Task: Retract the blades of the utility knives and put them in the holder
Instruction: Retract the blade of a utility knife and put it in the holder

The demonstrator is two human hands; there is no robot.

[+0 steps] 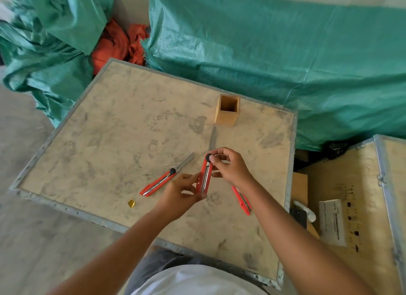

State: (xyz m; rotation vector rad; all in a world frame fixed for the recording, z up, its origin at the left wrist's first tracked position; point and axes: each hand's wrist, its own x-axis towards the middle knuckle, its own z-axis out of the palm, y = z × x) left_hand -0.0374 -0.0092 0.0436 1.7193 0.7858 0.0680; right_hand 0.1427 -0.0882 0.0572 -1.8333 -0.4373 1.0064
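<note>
A spare knife (pixel 163 180) lies on the desk (pixel 114 127) at nine o'clock, blade out. The left hand (pixel 182 193) grips the held knife (pixel 205 177) by its handle; the right hand (pixel 230 165) pinches the black knob. Its blade points to twelve o'clock, straight at the holder (pixel 227 113); a third knife (pixel 242 201) lies under the right wrist

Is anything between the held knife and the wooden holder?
Nothing visible. The held knife, blade out, points toward the holder across bare crate top. The holder looks empty.
</note>
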